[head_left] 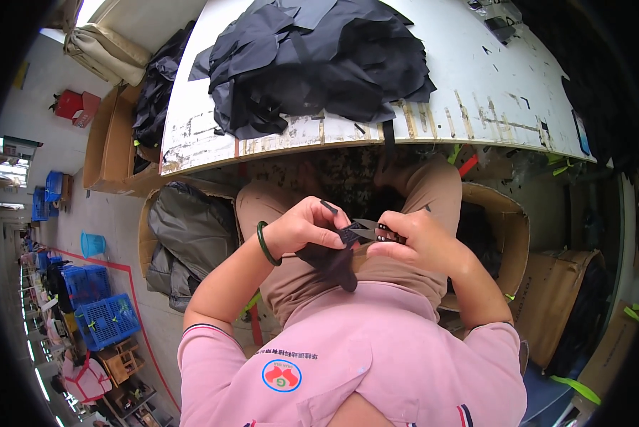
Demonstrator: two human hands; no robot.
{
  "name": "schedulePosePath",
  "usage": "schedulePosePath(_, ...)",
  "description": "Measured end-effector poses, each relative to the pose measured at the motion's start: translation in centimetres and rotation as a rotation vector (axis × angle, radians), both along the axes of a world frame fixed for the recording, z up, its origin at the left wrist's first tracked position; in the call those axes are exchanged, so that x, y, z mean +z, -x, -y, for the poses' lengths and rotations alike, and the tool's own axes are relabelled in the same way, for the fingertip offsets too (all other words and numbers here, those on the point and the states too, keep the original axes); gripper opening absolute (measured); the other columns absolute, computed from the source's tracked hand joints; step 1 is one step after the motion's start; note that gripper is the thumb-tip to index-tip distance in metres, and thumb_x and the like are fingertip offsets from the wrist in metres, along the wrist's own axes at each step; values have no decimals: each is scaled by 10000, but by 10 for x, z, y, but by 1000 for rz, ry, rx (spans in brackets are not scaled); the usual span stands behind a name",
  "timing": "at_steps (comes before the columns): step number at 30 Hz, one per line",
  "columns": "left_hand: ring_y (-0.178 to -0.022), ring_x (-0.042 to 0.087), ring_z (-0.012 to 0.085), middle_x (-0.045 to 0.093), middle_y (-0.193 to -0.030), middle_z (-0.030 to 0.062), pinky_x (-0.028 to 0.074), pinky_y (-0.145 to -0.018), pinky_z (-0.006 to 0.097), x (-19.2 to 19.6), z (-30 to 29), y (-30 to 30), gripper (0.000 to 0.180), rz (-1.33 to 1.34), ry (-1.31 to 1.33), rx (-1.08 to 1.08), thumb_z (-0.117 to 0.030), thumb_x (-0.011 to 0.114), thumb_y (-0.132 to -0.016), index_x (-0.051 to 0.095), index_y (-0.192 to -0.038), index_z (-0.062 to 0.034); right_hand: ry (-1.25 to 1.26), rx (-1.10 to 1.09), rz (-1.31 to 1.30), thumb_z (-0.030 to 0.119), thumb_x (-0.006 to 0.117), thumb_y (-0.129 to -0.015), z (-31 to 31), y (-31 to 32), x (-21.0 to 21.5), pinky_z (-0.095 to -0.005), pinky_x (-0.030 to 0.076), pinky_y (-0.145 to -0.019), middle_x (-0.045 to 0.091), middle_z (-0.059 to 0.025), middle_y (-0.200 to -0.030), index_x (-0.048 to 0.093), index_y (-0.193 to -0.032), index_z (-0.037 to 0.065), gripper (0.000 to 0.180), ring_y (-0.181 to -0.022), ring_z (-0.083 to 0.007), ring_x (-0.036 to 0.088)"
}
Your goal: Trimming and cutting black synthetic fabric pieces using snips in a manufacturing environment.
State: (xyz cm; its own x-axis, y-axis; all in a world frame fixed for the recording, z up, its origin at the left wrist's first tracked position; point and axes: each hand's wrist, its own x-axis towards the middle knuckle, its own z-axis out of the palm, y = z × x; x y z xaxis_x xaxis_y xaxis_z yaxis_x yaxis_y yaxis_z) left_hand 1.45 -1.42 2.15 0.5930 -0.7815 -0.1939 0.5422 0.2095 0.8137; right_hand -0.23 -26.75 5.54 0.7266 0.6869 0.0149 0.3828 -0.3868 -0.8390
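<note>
A: What's being held?

B: A small black fabric piece [331,257], hanging over the lap, just below the edge of the white worktable [476,92]. Left hand [306,229] is pinching its top, fingers closed on the cloth, green bangle [264,243] sitting on that wrist.

A: And the right hand?

B: Right hand [413,240] is gripping small thread snips [371,229], fingers curled round the handle, metal tips pointing left and touching the fabric's top edge. Both hands are almost meeting, under the table's front edge.

A: What's on the table itself?

B: A big heap of black fabric pieces [319,57] is lying on the table's near-left part, a few scraps trailing over the edge. Table surface is looking worn and scratched.

A: Below it?

B: A cardboard box [508,235] is standing under the table to the right of the person's knees, w/ dark stuff inside – can't tell what. Left of the knees, under the table's left end, another box w/ grey cloth [191,235] is sitting. Further left of the table, blue plastic crates [98,313] are standing on the floor
</note>
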Motion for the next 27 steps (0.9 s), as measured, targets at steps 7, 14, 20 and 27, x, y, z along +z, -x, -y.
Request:
schedulePosePath(7,-982,632,225,654,-921,107,463,-920,358,-1,22,18,54,144,-31,518,33,645,-778,654,-824,8,114,-241,356,405,709,-789,-17,15,-1,-364,474,-489,634,-44,-666,546,-854,83,367,-551,-257,622)
schedulePosePath(14,-960,624,206,646,-914,96,458,-917,344,3,23,22,85,206,-57,499,82,636,-770,660,-812,12,72,-268,274,407,699,-802,-17,11,8,-379,464,-493,630,-70,-663,553,-851,71,369,-555,-286,613)
schedulePosePath(20,-961,615,197,642,-909,85,450,-882,327,6,23,23,67,226,-94,497,73,652,-776,662,-805,14,60,-229,59,425,681,-816,-11,9,9,-413,446,-504,605,-118,-639,551,-830,64,384,-557,-338,590)
schedulePosePath(27,-877,587,142,640,-924,78,463,-805,277,7,25,26,90,294,-133,483,83,656,-778,665,-848,27,110,-212,163,420,666,-829,-13,9,5,-416,435,-488,585,-106,-610,524,-784,67,383,-544,-332,582)
